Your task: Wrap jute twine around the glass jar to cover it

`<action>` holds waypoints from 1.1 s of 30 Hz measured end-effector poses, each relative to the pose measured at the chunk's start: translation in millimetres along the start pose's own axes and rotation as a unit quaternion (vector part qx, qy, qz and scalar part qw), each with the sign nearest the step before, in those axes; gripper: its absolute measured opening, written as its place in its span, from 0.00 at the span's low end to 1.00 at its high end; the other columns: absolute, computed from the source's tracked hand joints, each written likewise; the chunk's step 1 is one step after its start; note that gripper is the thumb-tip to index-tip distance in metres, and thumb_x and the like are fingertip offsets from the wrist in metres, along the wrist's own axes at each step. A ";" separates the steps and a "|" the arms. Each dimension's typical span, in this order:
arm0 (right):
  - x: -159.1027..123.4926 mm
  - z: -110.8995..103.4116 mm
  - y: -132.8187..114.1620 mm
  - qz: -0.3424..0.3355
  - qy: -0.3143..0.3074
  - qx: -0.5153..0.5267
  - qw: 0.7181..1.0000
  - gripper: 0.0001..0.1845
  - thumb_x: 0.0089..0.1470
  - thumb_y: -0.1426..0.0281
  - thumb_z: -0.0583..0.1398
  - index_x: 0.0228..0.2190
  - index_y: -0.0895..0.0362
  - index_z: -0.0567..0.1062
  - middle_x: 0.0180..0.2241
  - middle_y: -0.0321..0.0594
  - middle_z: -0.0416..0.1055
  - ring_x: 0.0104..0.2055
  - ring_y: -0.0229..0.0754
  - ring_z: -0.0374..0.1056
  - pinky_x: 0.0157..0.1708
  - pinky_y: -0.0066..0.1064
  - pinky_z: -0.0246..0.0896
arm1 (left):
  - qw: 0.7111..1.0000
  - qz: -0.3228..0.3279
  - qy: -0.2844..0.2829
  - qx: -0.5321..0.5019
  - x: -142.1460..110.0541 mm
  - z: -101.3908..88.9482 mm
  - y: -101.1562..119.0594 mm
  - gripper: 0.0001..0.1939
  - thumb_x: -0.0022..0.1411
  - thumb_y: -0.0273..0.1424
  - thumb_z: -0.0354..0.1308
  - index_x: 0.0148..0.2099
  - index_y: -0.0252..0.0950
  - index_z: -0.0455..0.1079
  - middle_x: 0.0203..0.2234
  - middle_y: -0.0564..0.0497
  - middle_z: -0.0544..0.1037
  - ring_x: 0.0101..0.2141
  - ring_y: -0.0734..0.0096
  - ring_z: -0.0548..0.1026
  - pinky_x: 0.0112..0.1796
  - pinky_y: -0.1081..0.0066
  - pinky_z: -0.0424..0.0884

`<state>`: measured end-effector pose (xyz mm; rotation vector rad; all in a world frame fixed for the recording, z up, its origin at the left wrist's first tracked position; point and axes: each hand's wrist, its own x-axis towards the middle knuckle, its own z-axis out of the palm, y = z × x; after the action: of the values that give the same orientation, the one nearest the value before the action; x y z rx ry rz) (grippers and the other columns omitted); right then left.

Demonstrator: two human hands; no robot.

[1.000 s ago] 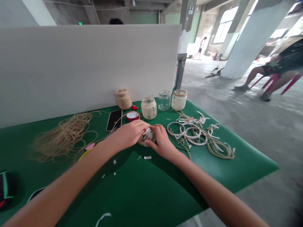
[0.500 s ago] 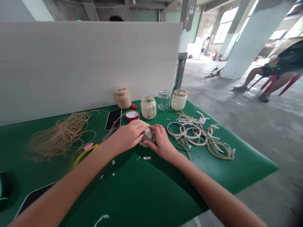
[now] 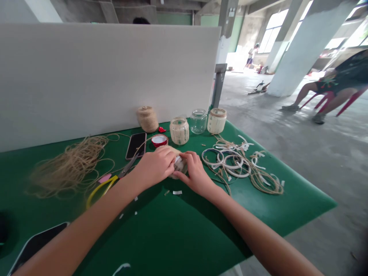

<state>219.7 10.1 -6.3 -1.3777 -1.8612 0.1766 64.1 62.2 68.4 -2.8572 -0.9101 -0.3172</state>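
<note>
Both hands grip a glass jar (image 3: 180, 165) with some beige wrapping on it, low over the table in the middle of the view. My left hand (image 3: 159, 164) curls over its left side, and my right hand (image 3: 195, 171) holds its right side, thumb below and fingers on top. The fingers cover much of the jar, so its tilt is hard to tell. Just behind it lies a red-rimmed lid or tape roll (image 3: 160, 140) with a white inside. Farther back stand a beige-wrapped jar (image 3: 179, 131), a bare glass jar (image 3: 198, 122) and another wrapped jar (image 3: 217, 121).
Yellow-handled scissors (image 3: 112, 183) lie beside my left forearm, near a phone (image 3: 136, 146) and a loose twine heap (image 3: 76, 163). A twine-wound spool (image 3: 147, 119) stands by the white panel (image 3: 109, 80). Rings (image 3: 237, 165) and twine coils (image 3: 266, 180) lie right.
Both hands keep hold of the jar with almost no movement. My left forearm has shifted slightly, showing more of the scissors; the whole view has drifted a little.
</note>
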 end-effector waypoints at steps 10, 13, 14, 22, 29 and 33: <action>0.5 0.4 0.4 0.005 0.001 -0.002 1.000 0.26 0.50 0.61 0.57 0.49 0.56 0.58 0.47 0.48 0.58 0.50 0.50 0.56 0.47 0.47 0.58 | 0.988 -0.084 -0.019 -0.126 -1.5 2.8 -8.1 0.08 0.57 0.30 0.48 0.26 0.36 0.59 0.22 0.56 0.67 0.22 0.76 0.65 0.22 0.75 0.57; 0.3 -0.2 -0.2 0.007 0.002 0.001 1.000 0.26 0.51 0.61 0.57 0.49 0.56 0.58 0.47 0.49 0.58 0.50 0.50 0.56 0.47 0.46 0.58 | 0.987 -0.079 -0.021 -0.136 -2.2 1.0 -10.1 0.09 0.59 0.31 0.46 0.27 0.36 0.61 0.24 0.55 0.69 0.22 0.77 0.64 0.22 0.76 0.57; 0.3 -0.4 -0.4 0.006 0.002 0.002 1.000 0.26 0.51 0.61 0.57 0.49 0.56 0.58 0.47 0.49 0.58 0.50 0.50 0.56 0.47 0.46 0.58 | 0.989 -0.072 -0.018 -0.130 -3.3 0.8 -9.9 0.09 0.60 0.31 0.45 0.28 0.37 0.62 0.25 0.55 0.69 0.23 0.77 0.65 0.22 0.76 0.58; 0.2 -0.1 0.1 0.002 0.000 0.005 1.000 0.26 0.51 0.61 0.57 0.49 0.56 0.58 0.47 0.48 0.59 0.50 0.50 0.56 0.47 0.48 0.57 | 0.999 0.014 0.042 0.010 -10.1 4.2 -2.0 0.07 0.61 0.30 0.47 0.34 0.36 0.65 0.32 0.49 0.71 0.32 0.71 0.69 0.23 0.75 0.59; -0.2 -0.4 -0.9 0.002 -0.002 0.008 1.000 0.26 0.50 0.61 0.58 0.49 0.56 0.58 0.47 0.49 0.58 0.50 0.50 0.56 0.47 0.47 0.57 | 0.998 0.001 0.064 -0.006 -18.7 12.9 0.0 0.09 0.63 0.30 0.45 0.36 0.35 0.66 0.31 0.49 0.70 0.35 0.70 0.69 0.29 0.74 0.64; -0.5 0.4 -1.0 0.003 0.003 0.005 1.000 0.27 0.50 0.61 0.58 0.49 0.55 0.58 0.47 0.49 0.58 0.50 0.50 0.56 0.47 0.47 0.58 | 0.996 -0.010 0.086 -0.001 -26.2 20.5 3.5 0.11 0.64 0.30 0.43 0.37 0.34 0.66 0.30 0.49 0.70 0.34 0.71 0.69 0.31 0.74 0.66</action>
<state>218.8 9.4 -6.3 -1.3744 -1.8495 0.1852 48.5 48.5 42.0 -2.7709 -0.9047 -0.5566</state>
